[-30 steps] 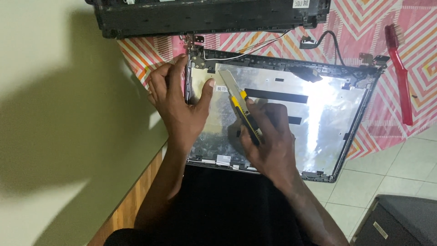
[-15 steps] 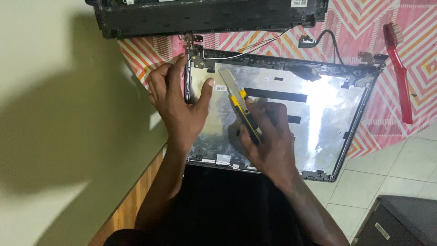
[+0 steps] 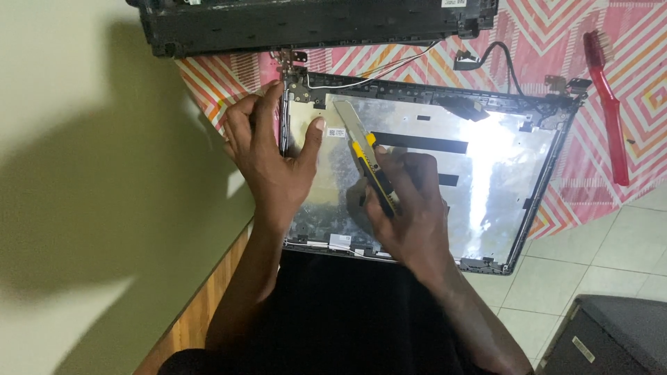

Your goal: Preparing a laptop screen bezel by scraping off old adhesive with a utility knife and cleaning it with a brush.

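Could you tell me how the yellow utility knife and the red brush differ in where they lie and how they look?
The knife is gripped in the right hand, its blade slanting over the shiny laptop lid; the brush lies untouched on the patterned cloth beside the lid. The knife is yellow and black, the brush all red. The brush looks longer. Both are slim hand tools.

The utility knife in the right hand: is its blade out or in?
Out. The utility knife in the right hand shows a bare grey blade past its yellow body, tip on the silver laptop lid panel.
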